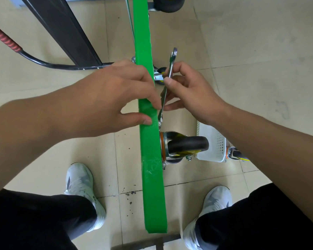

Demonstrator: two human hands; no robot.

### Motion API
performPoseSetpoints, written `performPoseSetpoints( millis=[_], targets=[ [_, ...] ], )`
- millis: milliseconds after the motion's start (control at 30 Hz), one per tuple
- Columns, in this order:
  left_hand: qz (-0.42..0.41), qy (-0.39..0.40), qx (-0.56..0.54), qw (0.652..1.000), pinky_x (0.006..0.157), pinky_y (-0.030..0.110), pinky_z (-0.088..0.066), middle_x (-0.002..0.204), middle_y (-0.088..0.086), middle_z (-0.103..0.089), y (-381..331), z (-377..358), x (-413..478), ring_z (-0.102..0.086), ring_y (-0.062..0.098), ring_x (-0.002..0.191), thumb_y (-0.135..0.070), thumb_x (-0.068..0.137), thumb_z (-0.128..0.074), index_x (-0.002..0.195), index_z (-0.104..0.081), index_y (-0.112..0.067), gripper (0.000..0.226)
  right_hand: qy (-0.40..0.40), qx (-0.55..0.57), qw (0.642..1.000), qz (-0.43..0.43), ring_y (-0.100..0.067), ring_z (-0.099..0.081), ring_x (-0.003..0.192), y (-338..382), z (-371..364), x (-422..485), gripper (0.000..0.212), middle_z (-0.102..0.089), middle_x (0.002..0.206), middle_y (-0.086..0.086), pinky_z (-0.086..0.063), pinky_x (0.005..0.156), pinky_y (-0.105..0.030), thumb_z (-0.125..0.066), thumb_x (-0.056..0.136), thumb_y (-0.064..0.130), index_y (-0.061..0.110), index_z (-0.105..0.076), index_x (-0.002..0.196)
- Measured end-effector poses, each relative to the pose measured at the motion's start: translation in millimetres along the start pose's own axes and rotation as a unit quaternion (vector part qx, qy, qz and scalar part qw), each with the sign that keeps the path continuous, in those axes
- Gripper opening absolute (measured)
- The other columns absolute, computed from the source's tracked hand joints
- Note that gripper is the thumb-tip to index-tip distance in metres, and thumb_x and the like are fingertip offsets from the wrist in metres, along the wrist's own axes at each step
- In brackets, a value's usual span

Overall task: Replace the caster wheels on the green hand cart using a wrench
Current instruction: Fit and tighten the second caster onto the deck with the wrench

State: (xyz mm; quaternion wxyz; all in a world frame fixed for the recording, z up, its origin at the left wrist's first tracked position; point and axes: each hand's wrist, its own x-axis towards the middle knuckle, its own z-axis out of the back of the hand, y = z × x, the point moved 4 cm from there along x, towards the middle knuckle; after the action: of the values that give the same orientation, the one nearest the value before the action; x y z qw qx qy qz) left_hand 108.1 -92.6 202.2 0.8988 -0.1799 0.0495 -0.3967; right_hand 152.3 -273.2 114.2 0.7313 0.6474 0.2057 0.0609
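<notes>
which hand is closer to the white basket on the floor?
Right. The right hand, pinching the wrench, is just past the white basket, on its side of the green deck; the left hand grips the green deck from the other side, farther off.

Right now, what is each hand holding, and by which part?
The right hand pinches the wrench at mid-shaft, its lower end by the caster. The left hand grips the upturned edge of the cart.

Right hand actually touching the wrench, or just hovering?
Touching. The head view shows the right hand pinching the wrench mid-shank between thumb and fingers, no gap. The left hand grips the green cart edge.
</notes>
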Motion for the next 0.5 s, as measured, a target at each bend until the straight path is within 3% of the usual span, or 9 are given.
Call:
performPoseSetpoints(
  millis=[133, 400, 500],
  targets=[
    [-0.005, -0.001, 0.004, 1.0, 0.09, 0.019, -0.028, 0.106, -0.005, -0.059, 0.0, 0.0, -1.1, -0.049, 0.017, 0.101, -0.047, 0.083, -0.065, 0.109, -0.072, -0.028, 0.032, 0.025, -0.052, 0.994, 0.094, -0.028, -0.07, 0.082, 13.5, -4.3, -13.5, 0.012, -0.057, 0.099, -0.032, -0.064, 0.072, -0.051, -0.055, 0.105, 0.01, 0.014, -0.049, 0.114],
    [-0.002, -0.003, -0.001, 1.0, 0.091, 0.024, -0.031, 0.106, -0.005, -0.059, 1.9, -0.8, -1.0, -0.049, 0.017, 0.101, -0.046, 0.083, -0.067, 0.11, -0.072, -0.029, 0.032, 0.048, -0.097, 0.977, 0.186, -0.042, -0.063, 0.085, 14.7, -8.4, -32.2, 0.019, -0.056, 0.093, -0.025, -0.061, 0.073, -0.056, -0.06, 0.1, 0.014, 0.021, -0.051, 0.114],
    [0.002, -0.002, -0.003, 1.0, 0.091, 0.027, -0.033, 0.107, -0.005, -0.059, 2.3, -0.4, -1.8, -0.049, 0.018, 0.103, -0.047, 0.082, -0.067, 0.109, -0.072, -0.03, 0.032, 0.047, -0.118, 0.971, 0.202, -0.039, -0.062, 0.085, 10.8, -9.3, -35.3, 0.024, -0.059, 0.092, -0.02, -0.056, 0.074, -0.058, -0.062, 0.098, 0.02, 0.006, -0.052, 0.115]
  ],
)
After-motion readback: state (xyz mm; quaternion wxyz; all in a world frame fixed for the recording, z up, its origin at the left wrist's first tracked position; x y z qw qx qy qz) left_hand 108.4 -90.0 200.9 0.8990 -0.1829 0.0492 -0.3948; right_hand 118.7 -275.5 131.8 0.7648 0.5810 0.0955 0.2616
